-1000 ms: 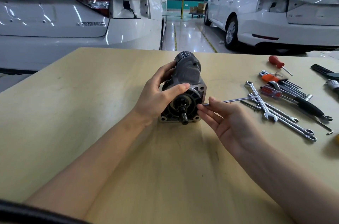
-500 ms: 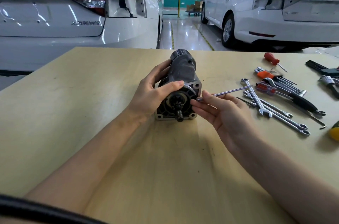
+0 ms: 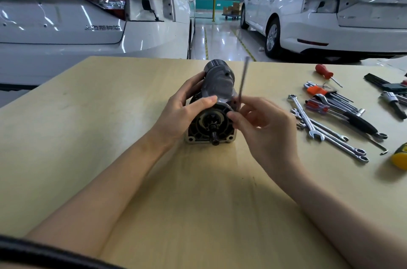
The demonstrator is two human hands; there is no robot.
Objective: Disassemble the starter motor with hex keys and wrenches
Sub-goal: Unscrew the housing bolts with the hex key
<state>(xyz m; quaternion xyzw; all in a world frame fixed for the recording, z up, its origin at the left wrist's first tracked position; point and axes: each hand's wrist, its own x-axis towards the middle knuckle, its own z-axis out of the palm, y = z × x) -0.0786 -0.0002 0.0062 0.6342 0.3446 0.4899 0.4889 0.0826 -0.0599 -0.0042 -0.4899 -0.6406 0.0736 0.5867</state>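
Grey-and-black metal starter motor [image 3: 212, 112] is lying on the pale wooden table [image 3: 88, 136], pinion end facing the camera. Left hand [image 3: 182, 112] is gripping its left side, fingers curled around the housing. Right hand [image 3: 264, 130] is pinching a thin steel hex key [image 3: 242, 83], which is standing nearly upright at the motor's right flange. Chrome combination wrenches [image 3: 317, 128] are lying well to the right.

Both forearms are bare to the lower frame edge, with no sleeves, gloves, rings or watch showing. The left hand [image 3: 178, 114] and right hand [image 3: 267, 131] have short, unpainted nails.
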